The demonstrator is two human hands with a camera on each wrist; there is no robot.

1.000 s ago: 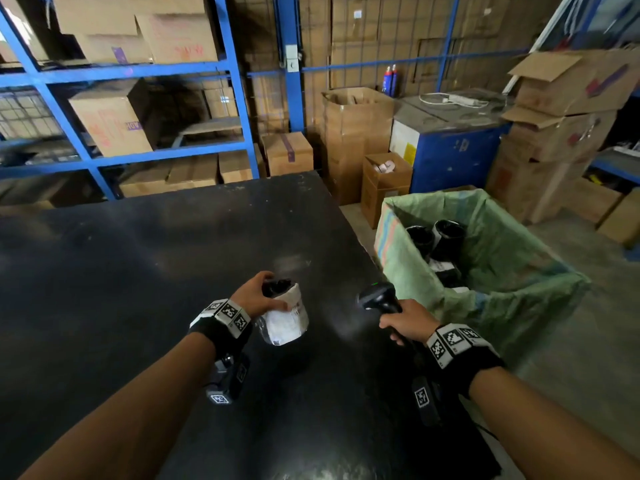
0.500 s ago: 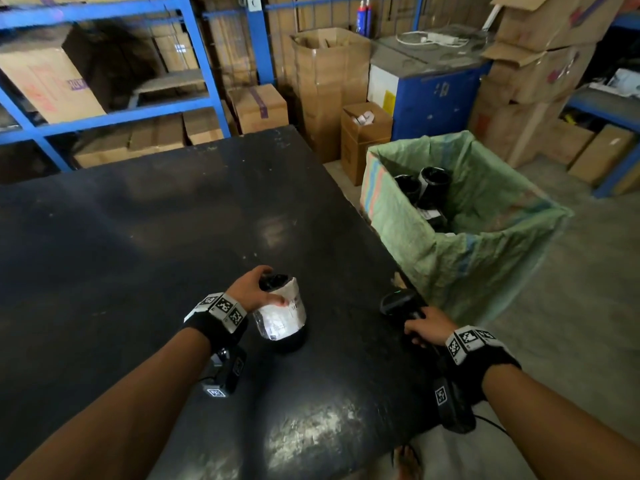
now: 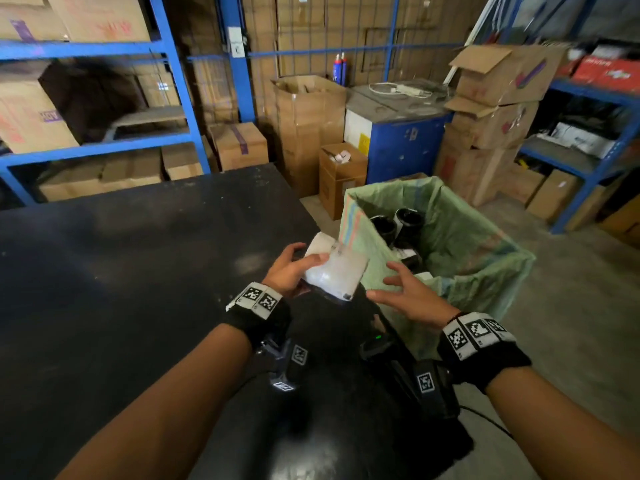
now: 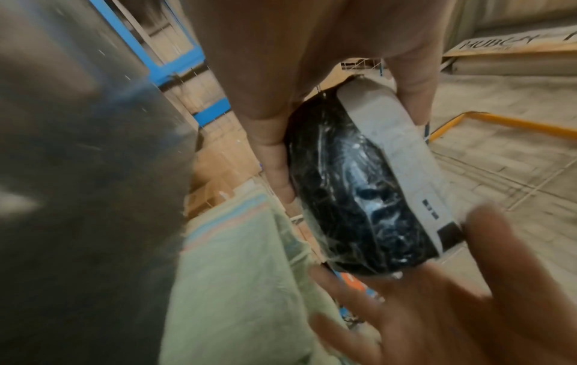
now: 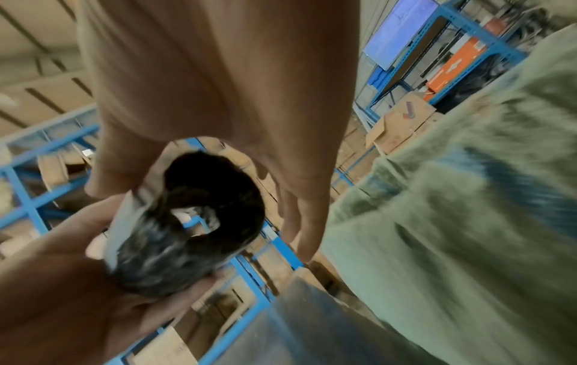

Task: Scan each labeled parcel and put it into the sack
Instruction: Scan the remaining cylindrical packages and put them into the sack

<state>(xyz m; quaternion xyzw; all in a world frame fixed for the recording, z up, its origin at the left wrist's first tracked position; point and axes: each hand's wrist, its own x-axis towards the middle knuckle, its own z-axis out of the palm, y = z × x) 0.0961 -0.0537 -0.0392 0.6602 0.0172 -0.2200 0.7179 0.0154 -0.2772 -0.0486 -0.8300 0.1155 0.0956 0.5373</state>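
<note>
My left hand [image 3: 289, 268] grips the labeled parcel [image 3: 334, 271] beside the green sack [image 3: 478, 258]. My right hand [image 3: 412, 296] hovers near it, fingers spread, holding nothing.

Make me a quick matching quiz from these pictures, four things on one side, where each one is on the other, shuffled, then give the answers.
Things:
1. parcel
2. scanner
3. sack
4. spray cans

Places:
A. lying on the black table
B. standing beside the table, open
C. held in the left hand
D. behind the tall open cardboard box

Pairs: 1-C, 2-A, 3-B, 4-D
</note>
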